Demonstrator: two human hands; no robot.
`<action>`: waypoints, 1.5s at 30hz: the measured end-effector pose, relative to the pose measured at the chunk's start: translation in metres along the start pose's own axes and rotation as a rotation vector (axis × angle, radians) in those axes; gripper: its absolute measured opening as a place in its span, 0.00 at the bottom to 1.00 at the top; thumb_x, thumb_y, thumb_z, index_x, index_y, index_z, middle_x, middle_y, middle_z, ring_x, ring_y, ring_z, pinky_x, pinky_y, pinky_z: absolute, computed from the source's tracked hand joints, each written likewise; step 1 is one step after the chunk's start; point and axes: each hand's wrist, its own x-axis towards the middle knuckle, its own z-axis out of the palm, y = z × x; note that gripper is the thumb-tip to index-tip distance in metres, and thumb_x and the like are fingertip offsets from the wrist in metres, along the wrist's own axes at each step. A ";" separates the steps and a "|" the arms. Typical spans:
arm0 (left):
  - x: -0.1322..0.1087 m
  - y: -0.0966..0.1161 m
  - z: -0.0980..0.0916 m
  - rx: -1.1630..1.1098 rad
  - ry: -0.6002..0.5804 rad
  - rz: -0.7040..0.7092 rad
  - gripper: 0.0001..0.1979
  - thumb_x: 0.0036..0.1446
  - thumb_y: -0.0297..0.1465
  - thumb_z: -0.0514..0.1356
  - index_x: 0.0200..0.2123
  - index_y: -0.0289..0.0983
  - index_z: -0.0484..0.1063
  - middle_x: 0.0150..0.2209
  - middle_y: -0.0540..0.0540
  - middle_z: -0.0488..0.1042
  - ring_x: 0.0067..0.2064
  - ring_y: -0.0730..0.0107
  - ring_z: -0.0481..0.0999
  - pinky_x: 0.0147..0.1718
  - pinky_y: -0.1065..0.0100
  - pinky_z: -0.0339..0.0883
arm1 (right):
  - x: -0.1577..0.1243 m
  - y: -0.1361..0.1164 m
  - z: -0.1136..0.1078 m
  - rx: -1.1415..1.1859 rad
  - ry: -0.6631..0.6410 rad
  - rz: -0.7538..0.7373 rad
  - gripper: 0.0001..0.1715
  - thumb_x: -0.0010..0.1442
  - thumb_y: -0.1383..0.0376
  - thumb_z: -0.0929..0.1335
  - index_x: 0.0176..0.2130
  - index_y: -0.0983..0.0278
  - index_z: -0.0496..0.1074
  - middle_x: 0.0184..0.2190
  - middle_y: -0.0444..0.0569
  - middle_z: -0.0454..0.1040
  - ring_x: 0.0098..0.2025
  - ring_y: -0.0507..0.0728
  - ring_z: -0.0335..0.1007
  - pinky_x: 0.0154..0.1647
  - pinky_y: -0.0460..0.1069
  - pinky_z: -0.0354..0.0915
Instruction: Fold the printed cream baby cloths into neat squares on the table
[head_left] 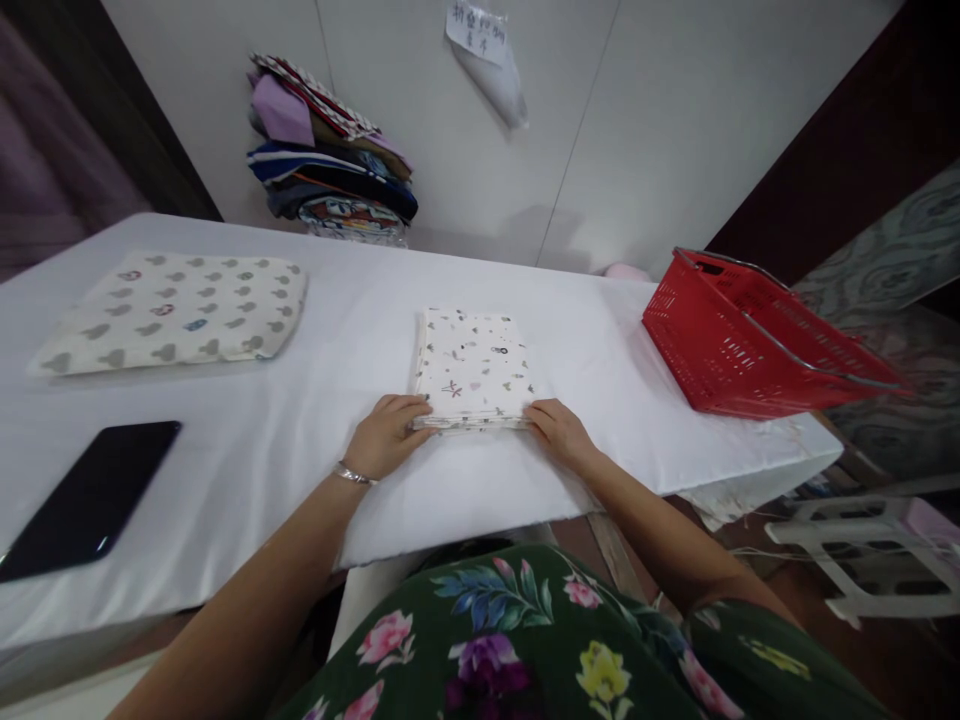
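White printed cloth (476, 362), folded squarish, sits on the bench (360, 330), near left corner pinched in the fingers of the left hand (386, 437). Right hand (561, 432) seems to pinch the near right one, kinda hard to see; red shopping basket (694, 350) off to the right.

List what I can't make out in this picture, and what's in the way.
All in the head view:
- Inner layers of the folded cloth: hidden by its top layer.
- Floor of the red basket: hidden by its near wall.
- Black flat object: one corner cut off at the left edge.
- Pink thing: mostly hidden behind the white table.
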 end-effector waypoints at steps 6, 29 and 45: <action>-0.001 -0.001 -0.006 0.045 -0.030 0.030 0.14 0.57 0.40 0.54 0.43 0.43 0.73 0.47 0.46 0.74 0.48 0.62 0.69 0.49 0.58 0.66 | -0.001 -0.003 0.003 0.000 -0.012 0.065 0.17 0.63 0.65 0.58 0.46 0.63 0.71 0.44 0.53 0.71 0.46 0.59 0.63 0.47 0.54 0.62; -0.014 -0.004 -0.002 -0.199 -0.039 -0.108 0.17 0.53 0.30 0.55 0.47 0.41 0.70 0.52 0.47 0.70 0.53 0.67 0.67 0.54 0.59 0.63 | 0.008 -0.041 0.021 0.024 -0.138 -0.071 0.31 0.63 0.61 0.60 0.63 0.64 0.52 0.63 0.54 0.54 0.65 0.60 0.44 0.63 0.62 0.45; -0.010 0.003 -0.006 -0.395 -0.001 -0.292 0.11 0.54 0.36 0.54 0.32 0.40 0.75 0.36 0.48 0.71 0.32 0.74 0.70 0.32 0.69 0.68 | 0.047 -0.070 0.037 -0.013 -0.196 -0.206 0.35 0.61 0.54 0.62 0.63 0.62 0.52 0.64 0.55 0.50 0.65 0.64 0.43 0.61 0.65 0.47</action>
